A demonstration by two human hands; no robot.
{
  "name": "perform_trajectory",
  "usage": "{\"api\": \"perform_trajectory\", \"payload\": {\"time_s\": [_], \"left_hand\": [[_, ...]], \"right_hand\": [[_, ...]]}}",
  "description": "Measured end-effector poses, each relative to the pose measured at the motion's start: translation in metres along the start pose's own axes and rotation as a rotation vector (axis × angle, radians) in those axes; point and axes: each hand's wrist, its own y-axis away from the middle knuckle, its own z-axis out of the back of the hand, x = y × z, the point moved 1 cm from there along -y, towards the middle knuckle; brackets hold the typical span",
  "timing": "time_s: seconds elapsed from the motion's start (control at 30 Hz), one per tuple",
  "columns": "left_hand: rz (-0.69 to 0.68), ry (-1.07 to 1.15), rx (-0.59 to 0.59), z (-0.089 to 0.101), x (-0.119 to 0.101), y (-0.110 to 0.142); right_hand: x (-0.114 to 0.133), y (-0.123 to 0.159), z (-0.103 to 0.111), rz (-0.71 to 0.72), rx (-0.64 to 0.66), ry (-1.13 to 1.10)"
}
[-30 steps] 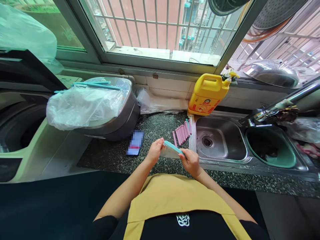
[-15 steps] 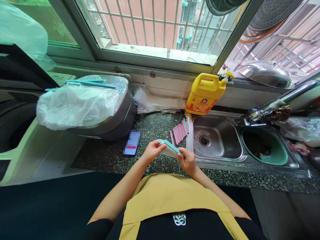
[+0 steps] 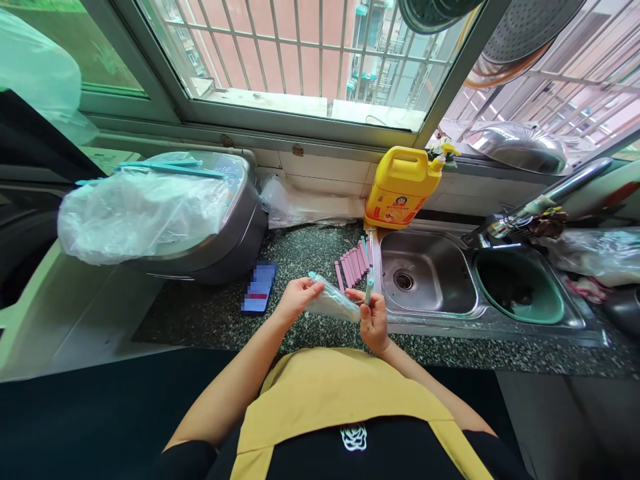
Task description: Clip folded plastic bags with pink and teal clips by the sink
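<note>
My left hand (image 3: pixel 296 298) pinches the upper left corner of a clear plastic bag (image 3: pixel 332 303), where a bit of teal shows at the fingertips. The bag hangs slanted over the counter, its right end reaching my right hand (image 3: pixel 375 325). Between the thumb and fingers of that hand stands a short teal bag clip (image 3: pixel 369 293), held nearly upright. Whether the right fingers also touch the bag is hard to make out. Just beyond, several pink clips (image 3: pixel 353 265) lie side by side on the speckled counter (image 3: pixel 305 250), with a teal one among them.
Right of the clips is a steel sink (image 3: pixel 430 273) with a green basin (image 3: pixel 520 287) in its second bowl. A yellow jug (image 3: pixel 403 190) stands behind. To the left are a phone (image 3: pixel 259 288) and a dark grey appliance (image 3: pixel 240 240) topped with plastic bags (image 3: pixel 145 213).
The long teal clip that lay along the bag's edge between both hands no longer spans it. A teal clip now stands upright in my right hand, and the bag sags. The view has shifted slightly.
</note>
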Motion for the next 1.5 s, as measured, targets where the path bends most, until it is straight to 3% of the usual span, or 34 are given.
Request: {"api": "perform_trajectory", "payload": {"time_s": [0.23,0.33,0.47,0.63,0.7,0.8,0.87,0.97,1.07,1.17,1.27,1.4,1.5], "left_hand": [[-0.039,0.039,0.034,0.0,-0.006,0.0],[-0.045,0.064,0.037,0.001,-0.006,-0.001],[-0.074,0.015,0.064,-0.003,-0.004,0.002],[-0.135,-0.159,0.151,-0.008,0.008,-0.001],[-0.185,-0.291,0.071,0.001,0.018,-0.011],[-0.229,-0.675,-0.265,0.028,0.036,-0.032],[-0.162,-0.947,-0.428,0.046,0.049,-0.043],[-0.071,-1.112,-0.449,0.06,0.065,-0.052],[-0.177,-0.975,-0.349,0.054,0.067,-0.052],[-0.318,-0.62,0.026,0.039,0.059,-0.048],[-0.287,-0.384,0.327,0.027,0.053,-0.045],[-0.099,-0.361,0.424,0.03,0.047,-0.048],[-0.055,-0.335,0.404,0.04,0.036,-0.057]], "right_hand": [[-0.003,-0.014,0.005,-0.219,-0.241,0.02],[-0.008,-0.02,0.011,-0.352,-0.216,0.029],[-0.006,-0.029,0.017,-0.488,-0.028,0.053],[0.0,-0.035,0.005,-0.728,0.433,-0.139],[-0.004,-0.034,-0.002,-0.793,0.468,-0.137],[-0.014,-0.032,-0.007,-0.831,0.369,-0.119],[-0.018,-0.031,-0.005,-0.837,0.353,-0.121],[-0.017,-0.035,0.0,-0.806,0.387,-0.086],[-0.01,-0.044,0.005,-0.709,0.402,0.014],[-0.002,-0.055,0.007,-0.626,0.434,0.074],[0.0,-0.064,0.011,-0.567,0.45,0.101],[-0.006,-0.076,0.021,-0.497,0.417,0.208],[-0.015,-0.088,0.029,-0.428,0.367,0.325]]}}
